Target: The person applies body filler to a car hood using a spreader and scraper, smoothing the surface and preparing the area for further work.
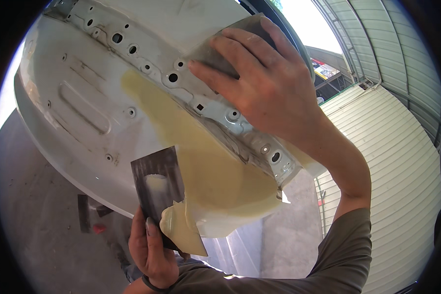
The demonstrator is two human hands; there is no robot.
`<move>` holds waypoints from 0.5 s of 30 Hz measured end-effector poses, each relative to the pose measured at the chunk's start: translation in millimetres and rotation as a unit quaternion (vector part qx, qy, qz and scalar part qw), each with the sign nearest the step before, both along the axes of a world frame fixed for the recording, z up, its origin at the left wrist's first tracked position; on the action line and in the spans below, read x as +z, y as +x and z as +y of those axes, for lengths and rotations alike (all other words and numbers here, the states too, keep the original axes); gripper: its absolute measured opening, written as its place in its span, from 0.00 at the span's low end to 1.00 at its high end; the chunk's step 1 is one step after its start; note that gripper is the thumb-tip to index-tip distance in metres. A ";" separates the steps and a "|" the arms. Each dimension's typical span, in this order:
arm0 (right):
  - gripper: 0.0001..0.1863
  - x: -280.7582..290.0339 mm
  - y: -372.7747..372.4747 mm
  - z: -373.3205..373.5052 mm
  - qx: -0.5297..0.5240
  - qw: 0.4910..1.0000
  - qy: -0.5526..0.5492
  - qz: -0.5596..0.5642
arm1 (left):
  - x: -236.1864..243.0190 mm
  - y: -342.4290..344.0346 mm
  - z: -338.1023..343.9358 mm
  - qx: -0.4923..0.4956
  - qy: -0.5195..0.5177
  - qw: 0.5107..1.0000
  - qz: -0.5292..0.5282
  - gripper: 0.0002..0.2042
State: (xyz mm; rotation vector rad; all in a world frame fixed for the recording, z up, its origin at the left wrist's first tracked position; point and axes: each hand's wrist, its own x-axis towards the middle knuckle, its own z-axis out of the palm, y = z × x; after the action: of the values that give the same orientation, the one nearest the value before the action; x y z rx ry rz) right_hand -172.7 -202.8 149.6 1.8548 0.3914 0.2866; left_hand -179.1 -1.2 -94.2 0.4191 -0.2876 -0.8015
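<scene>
My left hand [157, 255] grips a dark rectangular plate [154, 191] by its lower edge. A thick lump of pale yellow body filler [181, 223] sits on the plate, with a smaller smear above it. My right hand [279, 88] has its fingers laid over a dark grey flat spreader [206, 54], holding it at the top of a white car body panel [88, 147]. How the spreader's far edge meets the panel is hidden by the hand. Smooth yellow filler [215, 171] coats a broad strip of the panel, between the two hands.
A seam with several round and square holes [173, 77] crosses the panel diagonally. Dark flat pieces [85, 213] and a small red object [99, 229] lie on the grey floor at left. Ribbed pale wall panels [377, 147] and a dark rack [328, 81] stand to the right.
</scene>
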 end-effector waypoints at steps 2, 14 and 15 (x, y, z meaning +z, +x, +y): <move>0.19 -2.3 1.1 -0.9 -0.004 1.000 -0.003 -0.006 | -2.0 2.2 -2.0 -0.018 -0.026 0.999 -0.007 0.26; 0.16 -4.0 -11.7 -0.4 -0.006 1.000 0.010 -0.016 | 0.1 -6.4 -11.5 0.010 0.041 0.999 0.010 0.25; 0.16 -4.0 -13.7 -0.2 -0.006 1.000 0.011 -0.015 | -0.6 -7.2 -11.5 0.010 0.038 0.999 0.008 0.25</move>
State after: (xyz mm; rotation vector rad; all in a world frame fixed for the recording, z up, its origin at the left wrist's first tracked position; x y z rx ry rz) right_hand -186.3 -203.0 145.6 1.8724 0.3574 0.3117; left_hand -186.2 -12.6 -94.8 0.4858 -0.2374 -0.7984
